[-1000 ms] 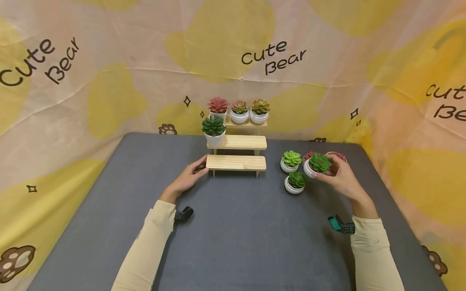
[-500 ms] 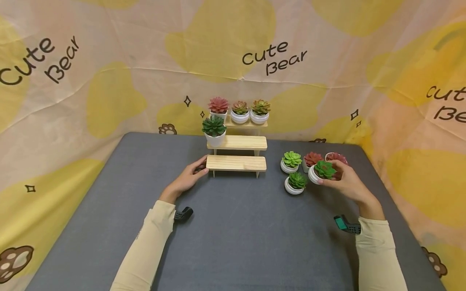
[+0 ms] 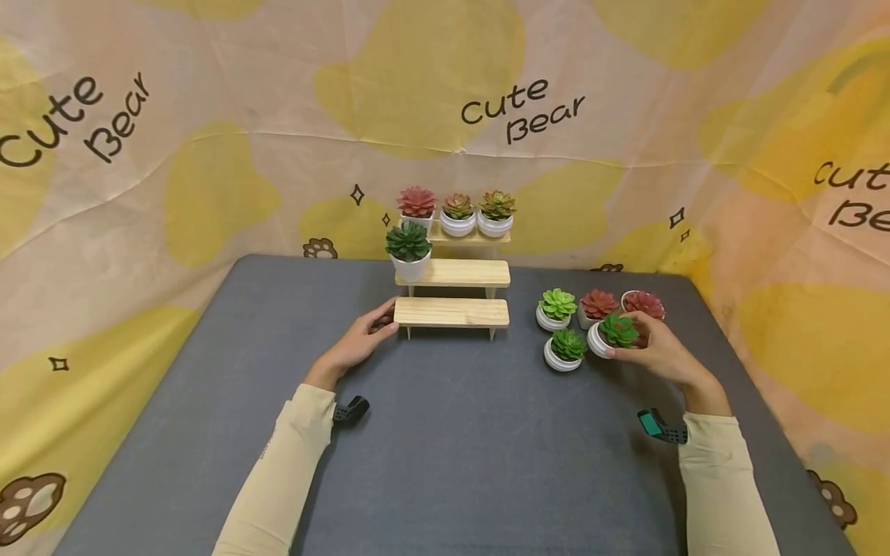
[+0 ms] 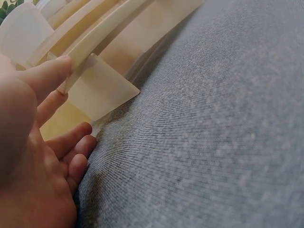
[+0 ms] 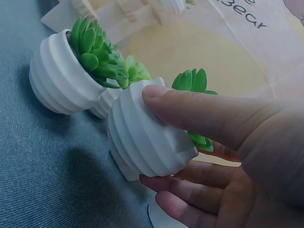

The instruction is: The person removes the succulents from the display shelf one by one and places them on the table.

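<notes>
My right hand [image 3: 660,351] grips a small potted succulent [image 3: 618,330], green with a ribbed white pot, thumb on the pot's near side in the right wrist view. The pot is tilted; whether it touches the table cannot be told. My left hand [image 3: 358,340] pinches the left end of the lowest step of a wooden tiered plant stand [image 3: 452,312] between thumb and index finger; its other fingers curl loosely below. A dark green succulent [image 3: 409,243] stands at the left of the middle step. On the top step sit a pink succulent [image 3: 416,202] and two reddish-green succulents [image 3: 497,207].
Around the held pot on the grey table [image 3: 445,448] stand a light green succulent [image 3: 557,304], a second green one [image 3: 566,345], a red one [image 3: 599,303] and a dark pink one [image 3: 643,303]. A printed cloth [image 3: 278,93] hangs behind.
My right hand has shifted slightly right and towards me with the green potted succulent, uncovering the red and dark pink ones behind. My left hand stays on the stand.
</notes>
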`<state>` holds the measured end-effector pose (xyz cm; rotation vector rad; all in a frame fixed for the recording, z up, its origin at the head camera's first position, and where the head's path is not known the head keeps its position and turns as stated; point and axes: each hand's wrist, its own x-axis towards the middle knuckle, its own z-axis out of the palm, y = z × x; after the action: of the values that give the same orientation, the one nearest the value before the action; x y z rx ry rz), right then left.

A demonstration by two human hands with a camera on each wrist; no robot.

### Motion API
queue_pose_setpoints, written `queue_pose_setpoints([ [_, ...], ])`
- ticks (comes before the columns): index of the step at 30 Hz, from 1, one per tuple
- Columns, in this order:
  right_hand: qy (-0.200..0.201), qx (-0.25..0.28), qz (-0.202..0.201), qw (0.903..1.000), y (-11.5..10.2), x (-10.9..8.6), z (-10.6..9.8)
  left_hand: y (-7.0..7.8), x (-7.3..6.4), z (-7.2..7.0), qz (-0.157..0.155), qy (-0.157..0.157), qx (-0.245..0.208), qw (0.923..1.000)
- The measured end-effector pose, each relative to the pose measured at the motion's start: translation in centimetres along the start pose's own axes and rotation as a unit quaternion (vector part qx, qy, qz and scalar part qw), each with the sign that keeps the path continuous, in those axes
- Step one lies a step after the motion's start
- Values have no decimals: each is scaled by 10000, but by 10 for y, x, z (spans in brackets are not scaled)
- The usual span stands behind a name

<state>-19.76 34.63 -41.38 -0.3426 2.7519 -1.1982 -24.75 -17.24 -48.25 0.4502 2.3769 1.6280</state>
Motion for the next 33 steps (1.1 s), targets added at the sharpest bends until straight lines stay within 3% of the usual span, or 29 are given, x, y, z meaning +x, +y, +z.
queue_pose_setpoints([
  [10, -81, -112, 196, 9997, 12, 1, 3, 1, -3, -1, -14, -20, 83, 10000],
  [33, -295, -214, 186, 9992, 30, 4, 6, 2, -4, 0, 44, -37, 65, 10000],
])
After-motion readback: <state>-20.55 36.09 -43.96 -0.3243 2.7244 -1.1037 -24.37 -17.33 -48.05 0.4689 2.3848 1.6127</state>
